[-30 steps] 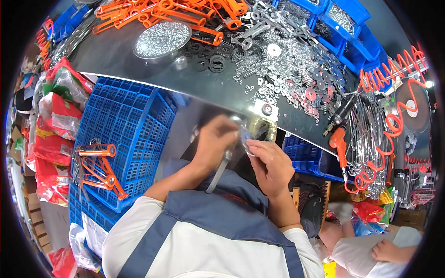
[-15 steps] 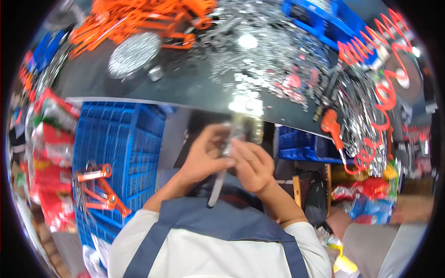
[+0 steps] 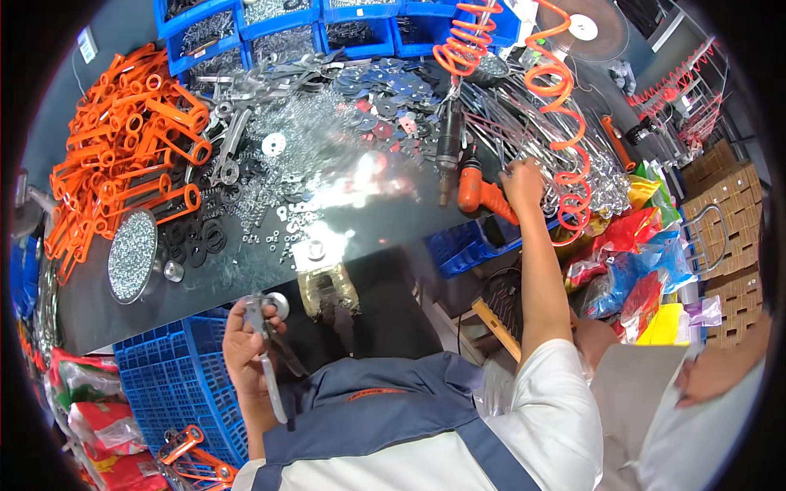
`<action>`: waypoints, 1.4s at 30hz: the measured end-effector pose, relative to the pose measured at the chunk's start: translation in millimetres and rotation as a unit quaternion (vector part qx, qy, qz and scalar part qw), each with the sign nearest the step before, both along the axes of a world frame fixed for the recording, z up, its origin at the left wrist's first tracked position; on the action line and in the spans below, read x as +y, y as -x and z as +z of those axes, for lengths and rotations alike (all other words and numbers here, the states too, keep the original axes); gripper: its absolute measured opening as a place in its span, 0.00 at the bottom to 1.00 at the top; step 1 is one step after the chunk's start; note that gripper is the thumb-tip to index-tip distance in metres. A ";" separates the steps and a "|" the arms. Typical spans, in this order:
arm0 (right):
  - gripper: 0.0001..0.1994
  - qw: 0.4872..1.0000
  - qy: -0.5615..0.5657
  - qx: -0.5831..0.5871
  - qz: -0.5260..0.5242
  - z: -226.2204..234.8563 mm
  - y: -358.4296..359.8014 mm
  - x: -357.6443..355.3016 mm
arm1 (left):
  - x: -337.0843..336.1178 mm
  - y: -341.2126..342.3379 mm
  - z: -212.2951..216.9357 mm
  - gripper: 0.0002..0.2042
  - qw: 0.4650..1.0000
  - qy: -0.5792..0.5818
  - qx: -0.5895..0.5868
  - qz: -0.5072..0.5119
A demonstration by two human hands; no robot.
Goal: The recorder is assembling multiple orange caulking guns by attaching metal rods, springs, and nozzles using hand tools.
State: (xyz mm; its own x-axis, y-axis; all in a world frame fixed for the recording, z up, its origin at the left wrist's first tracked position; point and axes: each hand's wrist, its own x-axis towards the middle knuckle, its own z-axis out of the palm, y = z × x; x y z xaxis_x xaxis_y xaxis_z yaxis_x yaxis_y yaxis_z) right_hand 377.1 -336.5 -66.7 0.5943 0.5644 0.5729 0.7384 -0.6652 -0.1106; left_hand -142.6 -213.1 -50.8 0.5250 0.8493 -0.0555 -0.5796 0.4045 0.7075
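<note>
My left hand (image 3: pixel 243 352) is closed around a silvery metal lever part (image 3: pixel 271 386), which has long flat bars hanging down and a round disc at its upper end. Stretched far to the right, my right hand (image 3: pixel 525 183) rests at the near ends of a pile of thin shiny metal rods (image 3: pixel 585 123). Its fingers are curled in among the rods, and what they pinch cannot be made out. Just left of that hand lies an orange power drill (image 3: pixel 485 195), beside a dark air screwdriver (image 3: pixel 449 143).
Orange metal arms (image 3: pixel 135 123) are heaped at the left, near a dish of small parts (image 3: pixel 133 255). Blue bins (image 3: pixel 282 23) line the back. Red coiled hoses (image 3: pixel 540 78) hang at the right. A bright fixture (image 3: pixel 315 254) stands at the table's front edge. Another person's hand (image 3: pixel 712 375) shows at far right.
My hands were together at the table edge on the metal part. The left now holds it lower left; the right has let go and reached out to the rods. The view has turned rightward.
</note>
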 end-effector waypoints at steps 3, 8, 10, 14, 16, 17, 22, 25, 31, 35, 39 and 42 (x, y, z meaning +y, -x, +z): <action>0.09 0.996 0.072 -0.049 0.017 1.8 0.6 0.4 | -8.1 -14.4 3.2 0.30 1.000 -0.013 0.008 -0.012; 0.08 0.918 -0.144 0.354 0.105 14.9 126.0 -30.2 | -15.3 -1.8 9.5 0.31 0.996 -0.031 0.064 0.050; 0.06 0.631 -0.332 0.666 0.218 -13.5 184.2 -49.2 | -14.7 -1.9 10.8 0.30 0.996 -0.016 0.074 0.038; 0.12 0.509 -0.474 0.714 0.082 -16.0 228.4 -46.2 | -16.2 -11.3 26.4 0.29 0.991 -0.051 0.120 -0.011; 0.12 0.572 -0.437 0.681 0.132 4.4 249.2 -39.0 | -16.3 -16.9 28.0 0.30 0.988 -0.082 0.133 -0.013; 0.12 0.617 -0.362 0.682 0.152 19.5 265.0 -36.8 | -16.1 -21.8 30.2 0.29 0.986 -0.104 0.134 0.003; 0.21 0.772 -0.060 0.431 0.463 61.0 300.6 -47.3 | -15.0 -9.9 32.4 0.25 0.974 -0.150 0.164 0.042; 0.25 0.760 0.062 0.354 0.541 77.5 307.2 -41.0 | -22.3 4.8 35.9 0.25 0.969 -0.120 0.189 0.105; 0.27 0.769 0.124 0.260 0.571 89.4 308.4 -26.5 | -27.0 21.9 27.4 0.24 0.953 -0.113 0.248 0.135; 0.26 0.808 0.171 0.042 0.562 88.6 306.9 -24.8 | -17.3 23.6 23.1 0.19 0.668 -0.523 0.482 0.219; 0.22 0.543 0.073 0.756 0.358 47.3 311.8 -32.4 | -1.8 24.1 30.2 0.22 0.680 -0.553 0.466 0.121; 0.21 0.638 -0.012 0.586 0.500 18.7 331.8 -25.6 | 17.3 25.6 38.3 0.23 0.609 -0.637 0.447 0.152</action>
State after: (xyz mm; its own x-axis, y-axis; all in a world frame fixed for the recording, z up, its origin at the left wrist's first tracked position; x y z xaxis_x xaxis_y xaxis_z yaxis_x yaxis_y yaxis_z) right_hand 45.3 -362.1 -48.0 -0.0277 0.9962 0.0825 0.1936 0.0863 -0.9773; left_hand -168.2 -195.8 -12.5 0.5765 0.5519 0.6025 0.3567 -0.8334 0.4221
